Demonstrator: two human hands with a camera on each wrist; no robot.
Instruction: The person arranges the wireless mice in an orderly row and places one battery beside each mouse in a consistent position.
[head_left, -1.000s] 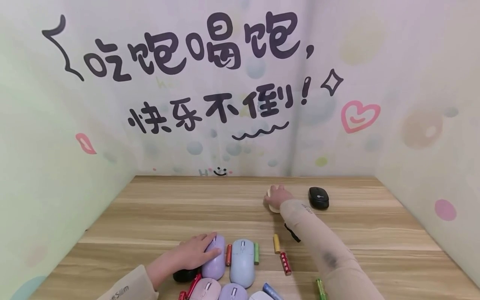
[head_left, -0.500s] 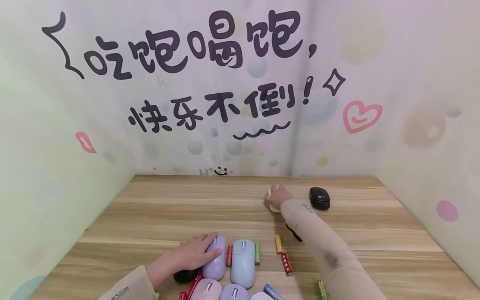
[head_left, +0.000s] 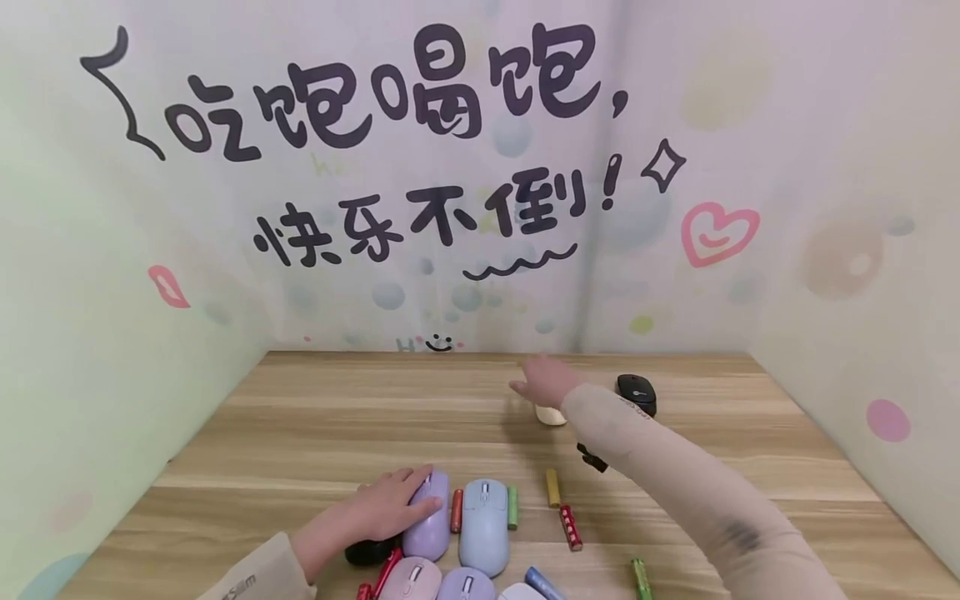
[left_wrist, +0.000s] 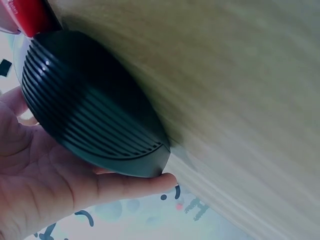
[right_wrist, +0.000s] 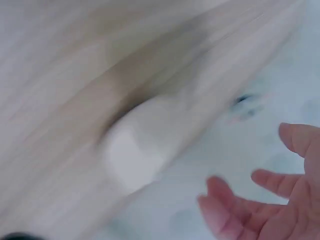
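Hovering near the far edge of the counter (head_left: 360, 408) with empty, loosely spread fingers, right hand (head_left: 550, 382) just above the cream mouse (head_left: 552, 417); resting left hand (head_left: 393, 504), fingers extended, on the farther purple mouse (head_left: 427, 529).

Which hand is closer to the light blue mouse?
Left. The left hand touches the purple mouse, just left of the light blue mouse; the right hand is raised, farther back and to the right.

Purple mouse (head_left: 427, 533) smooth satin plast.; blk mouse (left_wrist: 90, 110) ribbed plast.; tbl (head_left: 360, 433) wood-grain; sleeve (head_left: 675, 500) cloth.
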